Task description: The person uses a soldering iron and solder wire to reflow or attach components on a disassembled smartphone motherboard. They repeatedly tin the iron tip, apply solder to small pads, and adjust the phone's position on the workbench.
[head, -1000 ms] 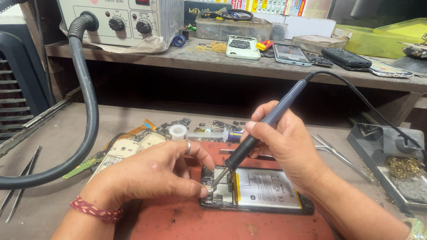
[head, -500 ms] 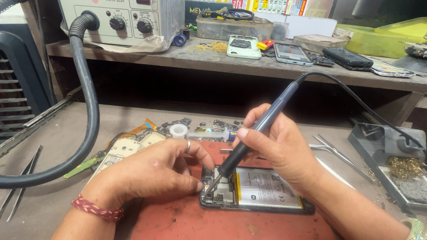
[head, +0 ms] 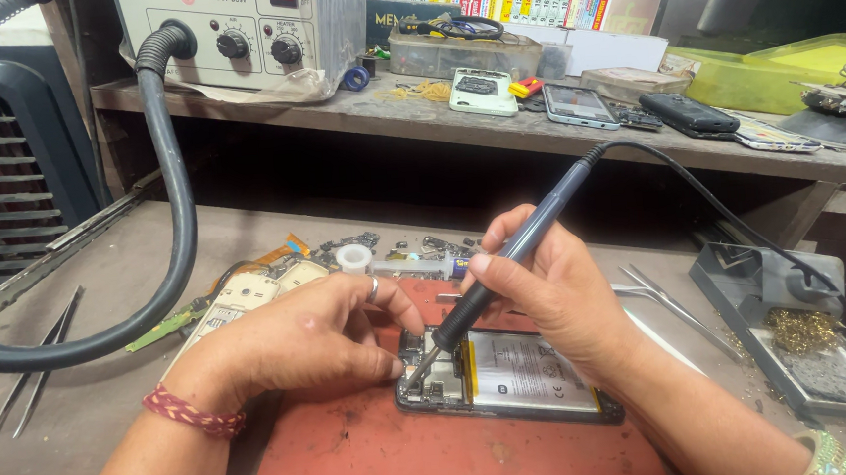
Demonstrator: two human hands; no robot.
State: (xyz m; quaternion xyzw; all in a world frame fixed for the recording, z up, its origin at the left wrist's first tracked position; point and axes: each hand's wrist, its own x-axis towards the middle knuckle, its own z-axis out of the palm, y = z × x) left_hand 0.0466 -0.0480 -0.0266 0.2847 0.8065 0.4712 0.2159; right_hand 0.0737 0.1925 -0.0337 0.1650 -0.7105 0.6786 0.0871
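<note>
An opened phone (head: 522, 379) with its white battery showing lies on a red mat (head: 438, 455). My right hand (head: 556, 293) grips a dark soldering iron (head: 504, 266) like a pen, its tip down on the phone's upper-left corner. My left hand (head: 301, 335) rests on the mat beside that corner, thumb and fingertips pressed at the phone's edge right by the tip. A red thread band sits on my left wrist.
A thick black hose (head: 170, 235) loops from a grey rework station (head: 240, 32) at the back left. Tweezers (head: 40, 363) lie left, more tweezers (head: 676, 309) right. A stand with brass wool (head: 802, 335) sits far right. Loose boards and parts (head: 248, 289) lie behind the mat; the shelf holds phones.
The soldering iron's tip has shifted slightly at the phone's corner. Both hands stay in nearly the same place.
</note>
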